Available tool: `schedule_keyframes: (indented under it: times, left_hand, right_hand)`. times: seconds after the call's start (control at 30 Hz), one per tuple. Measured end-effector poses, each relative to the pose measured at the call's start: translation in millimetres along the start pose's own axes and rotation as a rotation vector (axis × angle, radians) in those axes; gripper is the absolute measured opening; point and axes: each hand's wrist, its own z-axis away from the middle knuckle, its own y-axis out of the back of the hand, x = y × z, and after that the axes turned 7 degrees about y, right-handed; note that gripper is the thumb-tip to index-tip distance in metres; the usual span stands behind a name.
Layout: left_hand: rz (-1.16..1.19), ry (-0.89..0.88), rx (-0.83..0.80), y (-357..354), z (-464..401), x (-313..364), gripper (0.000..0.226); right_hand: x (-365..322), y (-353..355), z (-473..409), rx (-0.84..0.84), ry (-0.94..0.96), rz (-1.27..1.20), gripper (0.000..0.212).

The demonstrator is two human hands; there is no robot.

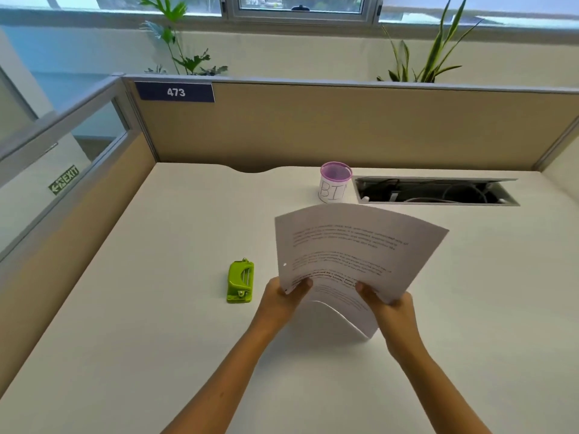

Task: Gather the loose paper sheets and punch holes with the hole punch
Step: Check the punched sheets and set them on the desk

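Right of centre in the frame, the paper sheets (354, 255) are held up above the desk (156, 339).

The lower edge of the sheets is pinched by the left hand (283, 297) and the right hand (390, 303), both closed on the paper. One hole is already visible near the left margin. The hole punch (240, 281) lies on the desk just left of the left hand, so this hand is judged nearer; its long axis runs toward the top of the frame.
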Motion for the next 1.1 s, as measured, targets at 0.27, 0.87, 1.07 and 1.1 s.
schedule_keyframes:
  times: [0.27, 0.87, 1.07, 1.1]
  left_hand:
    - [0.029, 0.035, 0.001, -7, 0, -6, 0.025]
    - [0.125, 0.219, 0.045, 26, 22, -28, 0.017]
    - [0.140, 0.268, 0.043, 97, 19, -22, 0.016]
    - [0.150, 0.284, 0.036, 112, 18, -21, 0.015]
  right_hand:
    - [2, 6, -12, -0.078, -0.039, -0.007, 0.025]
    - [28, 6, 16, -0.178, -0.187, 0.063, 0.023]
    - [22, -57, 30, -0.225, -0.201, 0.190, 0.019]
    - [21, -72, 31, -0.221, -0.200, 0.196, 0.017]
